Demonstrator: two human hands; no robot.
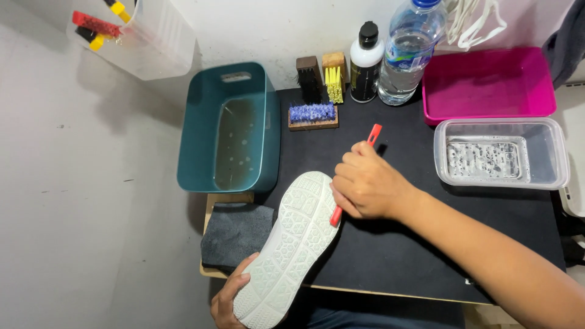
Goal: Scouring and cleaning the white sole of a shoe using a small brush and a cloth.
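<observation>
A shoe with a white patterned sole [291, 244] is turned sole-up over the front of the black mat [402, 244]. My left hand [230, 297] grips it from below at the near end. My right hand [365, 183] is closed around a thin red-handled brush [373, 134], whose lower end touches the sole's right edge near the toe. The brush head is hidden by my fingers and the shoe.
A teal tub [201, 140] of murky water stands to the left. Three brushes [312, 113], a white bottle [365, 64] and a water bottle [409, 49] line the back. A pink tray [487, 82] and a clear container [501, 155] sit right. A grey cloth [234, 234] lies front left.
</observation>
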